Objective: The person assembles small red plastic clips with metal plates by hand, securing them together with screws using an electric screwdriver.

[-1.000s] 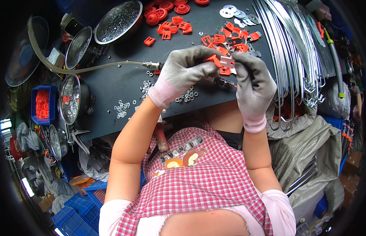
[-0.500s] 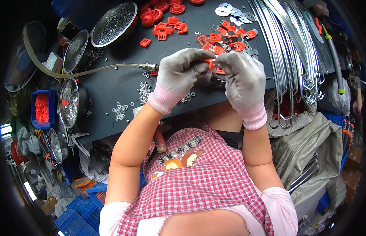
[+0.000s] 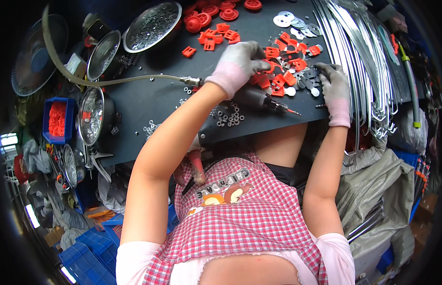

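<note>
Gloved fingers of the left hand point(image 3: 240, 61) curl down into a scatter of small red plastic clips point(image 3: 283, 78) on the dark workbench point(image 3: 149, 102), pressed onto them; whether one is pinched is hidden under the knuckles. Further right, the right hand point(image 3: 334, 88), also in a grey glove, lies flat with fingers spread over small round metal discs point(image 3: 307, 81) beside the clips. Just below the left wrist a pneumatic screwdriver point(image 3: 263, 100) lies on the bench, its body partly covered by the forearm, with its hose point(image 3: 135, 80) curving off to the left. Loose washers point(image 3: 229, 117) are strewn near it. Along the bench's left side stand round metal bowls point(image 3: 152, 26) holding small silvery parts too fine to make out, and a blue bin point(image 3: 58, 120) holds red pieces. A sheaf of bent metal rods point(image 3: 368, 61) runs down the right side, cut off at the top edge. Half a second ago both hands were raised together, working one piece between them above the bench; now they are apart and down on the surface.
</note>
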`<state>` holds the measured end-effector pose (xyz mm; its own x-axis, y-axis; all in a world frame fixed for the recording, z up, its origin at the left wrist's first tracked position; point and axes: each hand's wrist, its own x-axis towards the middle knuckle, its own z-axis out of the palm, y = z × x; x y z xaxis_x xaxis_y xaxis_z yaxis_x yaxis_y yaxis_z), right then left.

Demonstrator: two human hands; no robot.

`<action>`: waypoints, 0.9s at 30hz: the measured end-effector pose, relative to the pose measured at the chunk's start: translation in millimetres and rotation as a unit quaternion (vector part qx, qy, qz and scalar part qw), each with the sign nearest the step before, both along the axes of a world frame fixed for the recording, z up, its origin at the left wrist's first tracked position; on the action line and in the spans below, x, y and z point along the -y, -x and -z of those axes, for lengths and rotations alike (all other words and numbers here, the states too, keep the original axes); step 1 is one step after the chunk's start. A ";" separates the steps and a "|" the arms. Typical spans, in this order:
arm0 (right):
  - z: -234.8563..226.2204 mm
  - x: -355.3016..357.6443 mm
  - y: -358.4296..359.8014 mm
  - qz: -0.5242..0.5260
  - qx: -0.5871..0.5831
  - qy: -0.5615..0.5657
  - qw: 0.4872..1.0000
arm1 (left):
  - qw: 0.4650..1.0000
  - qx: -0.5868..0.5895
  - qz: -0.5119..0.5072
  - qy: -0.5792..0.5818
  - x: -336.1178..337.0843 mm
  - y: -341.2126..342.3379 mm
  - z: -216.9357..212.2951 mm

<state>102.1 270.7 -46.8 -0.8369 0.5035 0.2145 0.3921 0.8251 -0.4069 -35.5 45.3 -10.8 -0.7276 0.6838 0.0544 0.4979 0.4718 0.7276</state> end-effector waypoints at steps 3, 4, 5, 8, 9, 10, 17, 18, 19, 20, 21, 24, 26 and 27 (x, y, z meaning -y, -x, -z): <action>3.9 -20.8 3.1 -0.087 -0.038 0.051 0.994 | 0.993 -0.086 -0.014 0.080 -3.5 1.0 0.2; 3.5 -23.7 4.4 -0.104 -0.056 0.047 0.992 | 0.993 -0.088 -0.019 0.082 -0.5 3.8 -3.2; 3.0 -24.0 2.8 -0.079 -0.044 0.078 0.993 | 0.988 -0.120 -0.059 0.082 4.8 7.4 -6.5; 0.6 -22.6 -8.2 -0.070 -0.063 0.134 0.987 | 0.946 -0.223 -0.202 0.123 35.0 35.3 -21.7; -17.0 -6.4 -5.9 -0.009 -0.039 0.187 0.982 | 0.929 -0.238 -0.217 0.183 61.4 57.8 -11.4; -16.8 -5.6 -8.2 0.005 -0.109 0.248 0.963 | 0.914 -0.243 -0.202 0.254 76.6 64.8 -7.8; -33.4 65.7 -8.4 -0.102 -0.352 0.539 0.759 | 0.988 0.094 -0.118 -0.028 74.0 53.3 -15.0; -35.5 76.5 -8.4 -0.096 -0.349 0.543 0.758 | 0.926 0.291 -0.090 -0.222 65.8 37.6 -23.9; -41.5 92.7 -3.4 -0.103 -0.380 0.561 0.728 | 0.900 0.328 -0.064 -0.279 58.3 24.2 -29.2; -47.6 104.0 0.2 -0.108 -0.410 0.576 0.699 | 0.868 0.365 -0.036 -0.336 49.8 11.8 -32.9; -48.3 106.6 -1.0 -0.123 -0.408 0.584 0.691 | 0.866 0.369 -0.031 -0.335 43.7 1.4 -34.2; -51.6 122.6 6.6 -0.124 -0.411 0.560 0.708 | 0.806 0.378 0.001 -0.455 37.1 -20.8 -34.9; -65.0 134.8 5.5 -0.127 -0.383 0.581 0.707 | 0.770 0.416 -0.009 -0.483 34.8 -31.7 -35.0; -62.0 139.7 7.3 -0.101 -0.396 0.598 0.689 | 0.760 0.426 -0.062 -0.486 29.0 -38.9 -36.2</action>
<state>94.8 131.0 15.2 -0.7754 0.6063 0.1764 -0.4171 -0.2820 -0.8640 3.4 16.2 25.4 -0.8377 0.5449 -0.0373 -0.3547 -0.4908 0.7958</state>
